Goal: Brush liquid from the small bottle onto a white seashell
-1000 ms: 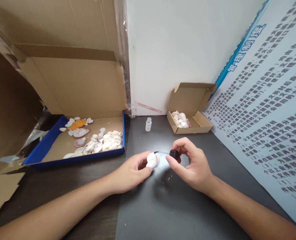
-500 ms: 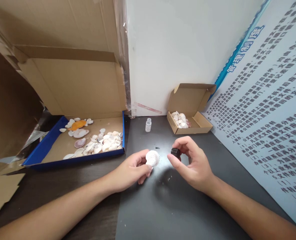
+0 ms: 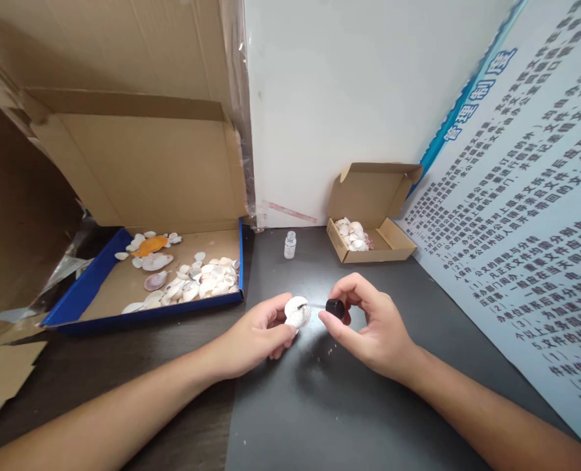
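Observation:
My left hand [image 3: 261, 333] is closed on a white ribbed seashell [image 3: 298, 316], pinching its lower edge between thumb and fingers above the dark table. In my right hand [image 3: 369, 320] is a black bottle cap [image 3: 335, 308] with a thin clear stem and a small dark brush tip [image 3: 302, 305]. That tip lies over the upper part of the shell and seems to touch it. Behind the hands a small clear glass bottle [image 3: 290, 246] stands upright without a cap.
At the left sits a blue-edged cardboard box [image 3: 143, 316] holding a pile of seashells [image 3: 207, 281] and an orange shell [image 3: 152, 246]. A smaller open cardboard box [image 3: 393, 243] with shells stands at the back right. White crumbs dot the table. A printed poster [image 3: 526, 196] borders the right.
My right hand has moved a little left, bringing the brush tip onto the shell; before, the tip was beyond the shell's edge. My left hand is nearly still.

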Demonstrator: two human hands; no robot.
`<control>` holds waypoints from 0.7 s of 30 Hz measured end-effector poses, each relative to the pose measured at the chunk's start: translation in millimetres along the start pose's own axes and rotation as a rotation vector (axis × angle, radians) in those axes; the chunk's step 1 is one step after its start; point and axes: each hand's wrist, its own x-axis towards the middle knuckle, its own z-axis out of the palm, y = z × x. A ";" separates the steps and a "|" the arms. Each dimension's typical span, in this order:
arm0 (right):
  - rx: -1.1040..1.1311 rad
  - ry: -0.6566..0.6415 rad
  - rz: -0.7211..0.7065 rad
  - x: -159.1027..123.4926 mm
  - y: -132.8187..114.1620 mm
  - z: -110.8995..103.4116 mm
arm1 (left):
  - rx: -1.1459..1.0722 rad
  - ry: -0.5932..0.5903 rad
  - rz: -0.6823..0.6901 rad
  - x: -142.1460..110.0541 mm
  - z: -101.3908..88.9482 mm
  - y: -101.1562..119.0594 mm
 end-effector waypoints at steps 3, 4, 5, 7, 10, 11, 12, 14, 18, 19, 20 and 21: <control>-0.033 0.087 -0.002 -0.3 1.7 -0.1 | -0.005 0.003 0.004 -0.4 0.1 -0.7; -0.027 0.098 -0.001 -0.5 2.0 -0.4 | -0.008 0.003 0.004 -0.4 0.1 -0.6; -0.011 0.091 0.001 -0.7 2.1 -0.8 | -0.008 0.002 0.004 -0.5 0.1 -0.4; 0.035 0.028 0.008 -0.8 1.9 -1.4 | -0.006 -0.002 0.003 -0.6 0.1 0.3; 0.069 -0.036 0.029 -0.1 2.3 -1.2 | -0.007 -0.006 -0.002 -0.4 -0.1 0.6; 0.063 -0.019 0.033 0.2 2.8 -1.0 | -0.008 -0.005 -0.004 -0.3 -0.2 0.4; 0.053 0.014 0.033 0.5 3.5 -0.8 | -0.011 -0.004 -0.005 -0.2 -0.3 0.1; 0.042 0.065 0.025 0.8 4.5 -0.9 | -0.013 -0.001 -0.005 -0.1 -0.5 -0.4; 0.077 0.001 0.027 0.3 3.7 -0.4 | -0.011 -0.002 -0.013 -0.4 -0.3 1.0; 0.084 -0.011 0.028 0.1 3.3 0.2 | -0.008 -0.003 -0.016 -0.4 -0.2 1.6; 0.082 -0.006 0.028 0.0 3.2 0.8 | -0.005 -0.004 -0.018 -0.5 -0.1 2.1; 0.072 0.016 0.024 -0.1 3.2 1.4 | -0.001 -0.005 -0.020 -0.6 0.0 2.3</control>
